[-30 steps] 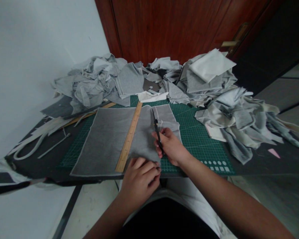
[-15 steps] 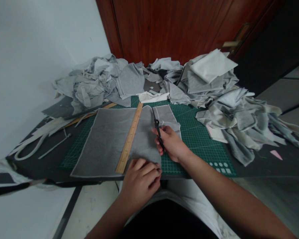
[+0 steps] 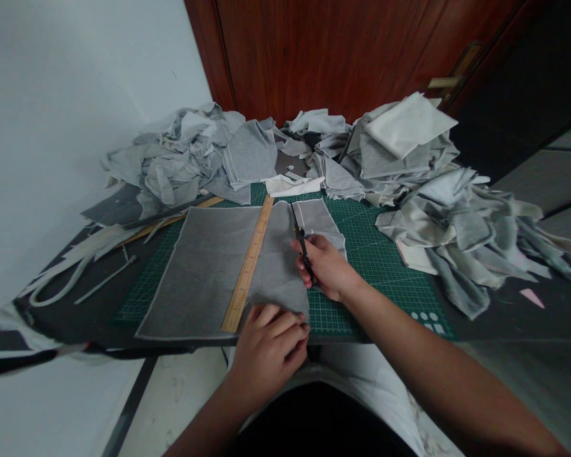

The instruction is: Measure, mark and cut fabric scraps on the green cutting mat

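A grey piece of fabric (image 3: 197, 273) lies flat, with a wooden ruler (image 3: 248, 270) slanting across it. My right hand (image 3: 327, 265) is closed around black scissors (image 3: 301, 236), whose blades point away from me along the fabric's right part. To the right of the blades, a narrower section of fabric (image 3: 316, 214) shows, partly behind my hand. My left hand (image 3: 271, 336) is closed on the near right corner of the fabric, its fingers curled at the edge just right of the ruler's near end.
Under the fabric is a green cutting mat (image 3: 375, 254) on a dark table. Heaps of grey cloth (image 3: 185, 152) stand at the back left, with more cloth scraps (image 3: 457, 222) at the right. Pale strips (image 3: 76, 254) lie at the left, and a pink scrap (image 3: 533, 297) at the far right.
The scissors and my right hand have shifted very slightly away from me along the fabric. My left hand and the ruler look unmoved.
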`<state>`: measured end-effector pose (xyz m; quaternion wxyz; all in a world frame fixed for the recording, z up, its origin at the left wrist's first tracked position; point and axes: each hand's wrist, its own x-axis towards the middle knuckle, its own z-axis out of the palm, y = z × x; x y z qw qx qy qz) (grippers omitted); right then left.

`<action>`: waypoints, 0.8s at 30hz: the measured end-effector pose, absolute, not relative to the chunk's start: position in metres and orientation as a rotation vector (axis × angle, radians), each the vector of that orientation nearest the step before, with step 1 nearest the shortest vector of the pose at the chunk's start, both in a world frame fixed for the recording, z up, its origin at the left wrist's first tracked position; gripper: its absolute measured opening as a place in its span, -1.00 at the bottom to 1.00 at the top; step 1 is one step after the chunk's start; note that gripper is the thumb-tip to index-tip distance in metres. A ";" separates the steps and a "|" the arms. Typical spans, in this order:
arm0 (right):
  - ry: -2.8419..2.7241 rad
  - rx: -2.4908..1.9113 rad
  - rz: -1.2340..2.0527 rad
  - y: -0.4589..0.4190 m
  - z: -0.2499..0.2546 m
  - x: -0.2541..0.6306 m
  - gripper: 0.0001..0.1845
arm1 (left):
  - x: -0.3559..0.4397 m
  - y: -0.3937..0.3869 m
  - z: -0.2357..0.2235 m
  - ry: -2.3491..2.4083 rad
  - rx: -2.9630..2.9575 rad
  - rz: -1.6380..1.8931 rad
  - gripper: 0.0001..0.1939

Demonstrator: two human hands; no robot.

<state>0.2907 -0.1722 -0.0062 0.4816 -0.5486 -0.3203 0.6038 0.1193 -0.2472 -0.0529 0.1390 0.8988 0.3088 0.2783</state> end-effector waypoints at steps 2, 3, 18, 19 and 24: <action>-0.786 -1.330 1.463 -0.170 -0.007 0.291 -0.61 | 0.119 -0.247 -0.053 0.895 2.598 0.803 -0.92; -0.784 -1.334 1.457 -0.169 -0.007 0.292 -0.62 | 0.119 -0.247 -0.053 0.895 2.598 0.801 -0.92; -0.818 -1.341 1.481 -0.154 -0.003 0.296 -0.76 | 0.118 -0.247 -0.053 0.879 2.579 0.815 -0.93; -0.829 -1.346 1.487 -0.153 -0.003 0.297 -0.75 | 0.118 -0.247 -0.053 0.878 2.579 0.812 -0.93; -0.831 -1.344 1.464 -0.149 -0.003 0.296 -0.77 | 0.118 -0.247 -0.053 0.877 2.580 0.791 -0.94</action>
